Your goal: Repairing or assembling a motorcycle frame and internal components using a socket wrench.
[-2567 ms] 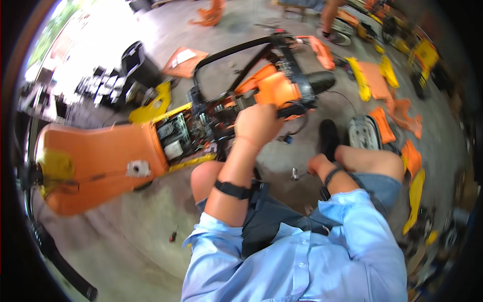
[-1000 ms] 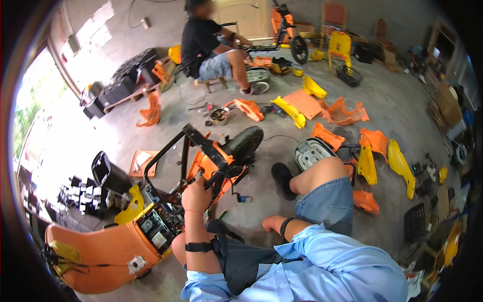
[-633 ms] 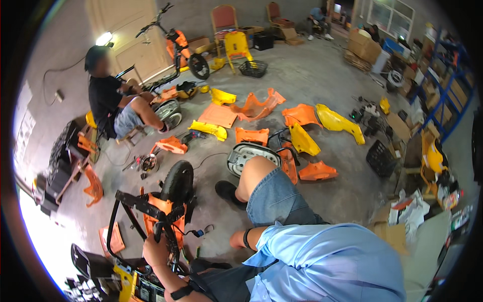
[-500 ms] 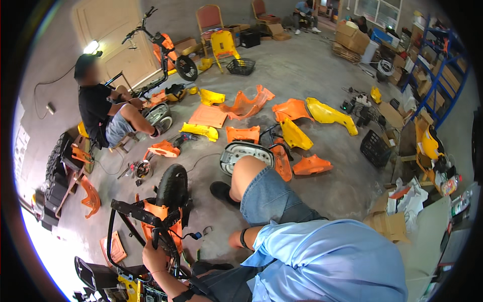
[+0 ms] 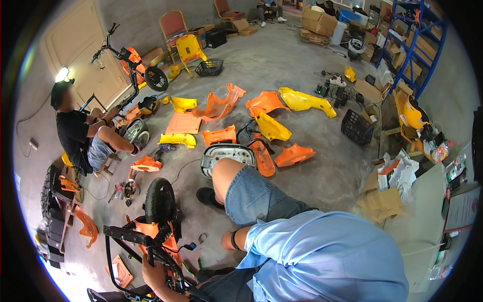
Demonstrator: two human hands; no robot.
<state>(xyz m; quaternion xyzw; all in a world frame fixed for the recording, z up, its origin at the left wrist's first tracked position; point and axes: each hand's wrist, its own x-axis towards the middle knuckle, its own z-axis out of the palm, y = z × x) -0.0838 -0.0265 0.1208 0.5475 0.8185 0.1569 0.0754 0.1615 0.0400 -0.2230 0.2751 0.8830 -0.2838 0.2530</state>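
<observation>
A black scooter frame (image 5: pixel 121 234) with a fat front tyre (image 5: pixel 161 201) and orange panels (image 5: pixel 147 229) stands at the lower left. My left hand (image 5: pixel 154 276) is closed round a dark part of this frame, low down beside the orange panel. A cable with a blue-tipped plug (image 5: pixel 189 246) sticks out from the frame. My right hand (image 5: pixel 228 241) hangs near my bent knee, below a black wristband; its fingers are hidden, so I cannot see whether it holds anything.
Orange and yellow body panels (image 5: pixel 271 126) lie across the floor ahead, near a scooter seat base (image 5: pixel 229 157). A person (image 5: pixel 75 121) sits at the left, working on another scooter (image 5: pixel 133 75). Black basket (image 5: pixel 357 127), blue shelf (image 5: pixel 415 50) and torn cardboard box (image 5: pixel 382 201) stand right.
The view has swung right and tilted a little, so the floor parts sit further left. My left hand keeps its hold on the frame; my right hand stays by the knee.
</observation>
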